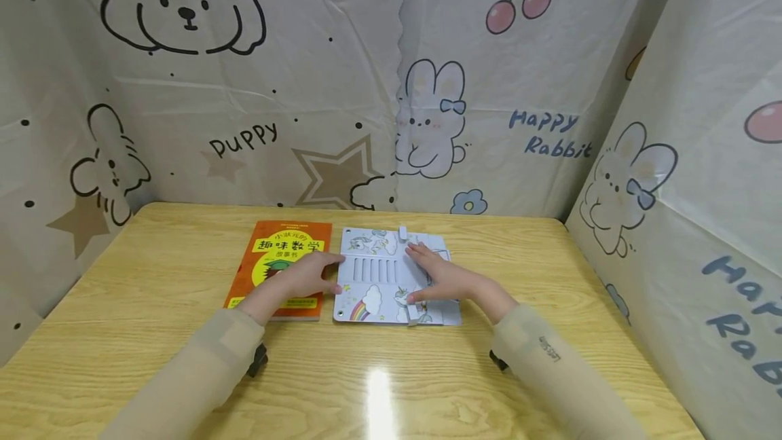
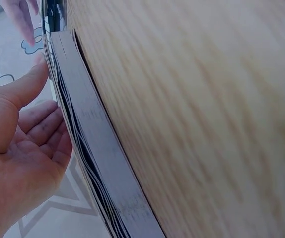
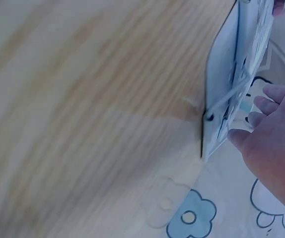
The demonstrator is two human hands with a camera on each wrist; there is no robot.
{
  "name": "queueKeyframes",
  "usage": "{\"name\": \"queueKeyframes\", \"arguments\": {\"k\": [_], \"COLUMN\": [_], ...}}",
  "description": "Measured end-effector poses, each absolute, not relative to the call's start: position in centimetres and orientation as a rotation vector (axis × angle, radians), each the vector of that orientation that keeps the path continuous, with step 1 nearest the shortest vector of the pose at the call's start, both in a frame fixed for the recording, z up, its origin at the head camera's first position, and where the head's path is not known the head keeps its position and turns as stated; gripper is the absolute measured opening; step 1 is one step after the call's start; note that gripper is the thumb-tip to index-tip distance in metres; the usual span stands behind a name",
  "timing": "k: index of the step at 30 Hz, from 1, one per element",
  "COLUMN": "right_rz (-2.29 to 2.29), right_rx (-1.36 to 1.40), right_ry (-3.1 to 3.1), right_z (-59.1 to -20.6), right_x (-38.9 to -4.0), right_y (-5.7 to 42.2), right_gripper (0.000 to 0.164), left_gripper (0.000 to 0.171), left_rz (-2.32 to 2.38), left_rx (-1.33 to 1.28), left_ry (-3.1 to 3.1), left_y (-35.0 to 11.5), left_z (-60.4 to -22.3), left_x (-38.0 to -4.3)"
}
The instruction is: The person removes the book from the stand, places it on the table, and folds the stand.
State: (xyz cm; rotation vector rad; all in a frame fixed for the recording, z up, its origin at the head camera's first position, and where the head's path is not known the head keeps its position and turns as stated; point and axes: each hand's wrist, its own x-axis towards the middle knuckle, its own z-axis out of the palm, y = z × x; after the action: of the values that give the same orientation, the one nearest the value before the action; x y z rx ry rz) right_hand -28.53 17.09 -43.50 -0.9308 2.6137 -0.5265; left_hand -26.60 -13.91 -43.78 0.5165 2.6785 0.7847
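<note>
A white book stand with unicorn and rainbow prints lies flat on the table in the head view. My left hand reaches over the book, its thumb and fingers spread at the stand's left edge. My right hand is over the stand's right part, fingers spread between an upper white clip and a lower one. In the right wrist view, the stand's edge shows a thin wire beside that hand. Whether its fingertips press the surface is hard to tell.
An orange book with Chinese lettering lies left of the stand, partly under my left forearm. Its page edge fills part of the left wrist view. Behind the wooden table hangs a printed cloth, which also runs along both sides.
</note>
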Motion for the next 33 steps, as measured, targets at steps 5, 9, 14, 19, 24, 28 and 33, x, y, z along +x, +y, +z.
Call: {"name": "queueKeyframes", "arguments": {"k": [5, 9, 14, 19, 24, 28, 33], "right_rz": [-0.455, -0.421, -0.412, -0.383, -0.349, -0.356, -0.325], "right_rx": [-0.903, -0.895, -0.868, -0.809, -0.778, -0.739, -0.743], "right_ry": [2.628, 2.625, 2.636, 2.682, 2.725, 2.714, 2.714], "right_z": [-43.4, -43.2, -43.2, -43.6, -43.8, -43.8, -44.0], "right_x": [-28.6, -28.8, -29.4, -30.5, -31.3, -31.6, -31.7], "right_y": [16.4, 16.2, 15.9, 15.4, 14.9, 14.8, 14.9], "right_gripper": [0.109, 0.111, 0.111, 0.104, 0.097, 0.093, 0.090], "left_gripper": [0.069, 0.069, 0.067, 0.064, 0.062, 0.061, 0.055], "left_rz": [0.790, 0.793, 0.794, 0.809, 0.819, 0.863, 0.922], "left_rx": [0.528, 0.527, 0.508, 0.497, 0.492, 0.474, 0.454], "left_ry": [2.682, 2.682, 2.675, 2.678, 2.704, 2.727, 2.760], "left_y": [-13.9, -13.9, -13.8, -13.7, -13.5, -13.3, -13.4], "left_z": [-43.8, -43.8, -43.7, -43.5, -43.7, -43.8, -43.7], "left_x": [-26.6, -26.6, -26.5, -26.2, -25.8, -25.6, -25.4]}}
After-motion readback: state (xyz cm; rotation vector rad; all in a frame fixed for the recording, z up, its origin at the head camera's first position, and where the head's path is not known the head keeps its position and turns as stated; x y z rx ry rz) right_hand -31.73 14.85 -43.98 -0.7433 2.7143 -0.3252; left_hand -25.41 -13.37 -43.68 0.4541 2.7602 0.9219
